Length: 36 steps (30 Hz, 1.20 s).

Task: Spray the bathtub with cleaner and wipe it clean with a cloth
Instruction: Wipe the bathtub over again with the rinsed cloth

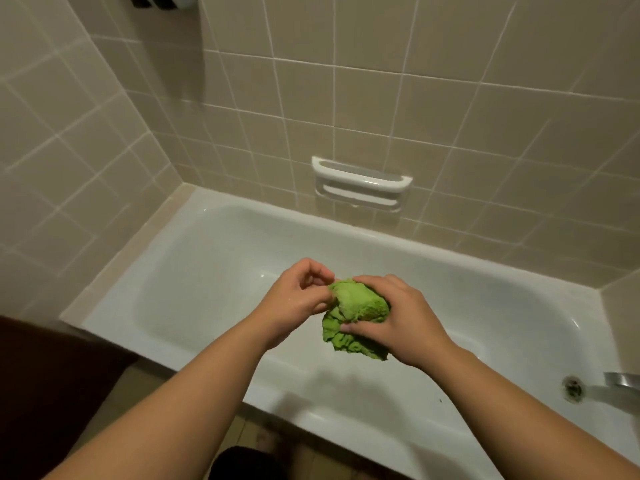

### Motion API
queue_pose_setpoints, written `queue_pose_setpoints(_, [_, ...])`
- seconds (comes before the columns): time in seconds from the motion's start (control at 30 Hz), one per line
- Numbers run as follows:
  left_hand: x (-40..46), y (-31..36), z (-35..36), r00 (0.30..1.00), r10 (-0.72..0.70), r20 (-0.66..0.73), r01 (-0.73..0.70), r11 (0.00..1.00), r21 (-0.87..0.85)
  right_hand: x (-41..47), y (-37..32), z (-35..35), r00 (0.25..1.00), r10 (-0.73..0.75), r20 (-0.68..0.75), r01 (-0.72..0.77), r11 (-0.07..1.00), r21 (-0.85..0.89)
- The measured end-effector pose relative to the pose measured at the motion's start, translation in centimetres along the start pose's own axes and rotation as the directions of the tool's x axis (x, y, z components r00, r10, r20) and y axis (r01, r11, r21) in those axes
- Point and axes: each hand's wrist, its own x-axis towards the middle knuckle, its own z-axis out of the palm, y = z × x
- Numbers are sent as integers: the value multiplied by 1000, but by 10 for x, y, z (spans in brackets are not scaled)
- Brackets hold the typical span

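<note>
A white bathtub [221, 258] fills the lower half of the head view, set against beige tiled walls. Over its middle I hold a crumpled green cloth [356, 315] bunched into a ball. My right hand [398, 323] grips the cloth from the right, fingers wrapped over its top and thumb under its front. My left hand [301, 296] pinches the cloth's upper left edge between thumb and fingertips. No spray bottle shows in this view.
A white soap dish with grab bar [360, 183] is set into the back wall. The drain [573, 389] and a metal spout [623, 379] sit at the tub's right end. A dark surface [45, 375] lies at lower left, outside the tub.
</note>
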Motion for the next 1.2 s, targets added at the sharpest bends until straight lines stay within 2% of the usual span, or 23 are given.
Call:
queue_pose_setpoints(0.13, [12, -3, -18, 997, 23, -70, -18, 997, 74, 20, -5, 10, 998, 3, -56, -2, 1000, 2])
queue_pose_setpoints(0.33, [36, -19, -74, 994, 41, -98, -17, 972, 236, 52, -22, 46, 992, 77, -99, -76, 997, 16])
queue_pose_setpoints(0.5, [52, -57, -135, 999, -47, -22, 52, 929, 366, 69, -34, 83, 979, 181, -92, -183, 983, -12])
queue_pose_setpoints(0.63, [66, -82, -191, 991, -125, 38, 87, 851, 518, 82, -47, 115, 960, 259, -111, -264, 964, -32])
queue_pose_setpoints(0.77, [80, -91, -248, 982, -180, 60, 109, 796, 596, 100, -68, 147, 932, 332, -146, -335, 942, 5])
queue_pose_setpoints(0.97, [81, -87, -311, 978, -197, 64, 124, 806, 579, 120, -108, 184, 912, 370, -179, -360, 929, 86])
queue_pose_setpoints(1.1, [75, -79, -336, 990, -119, 79, 62, 855, 515, 134, -132, 200, 908, 363, -211, -342, 931, 129])
queue_pose_setpoints(1.2, [64, -74, -344, 992, -51, 112, -5, 893, 451, 137, -146, 213, 890, 390, -236, -338, 912, 233])
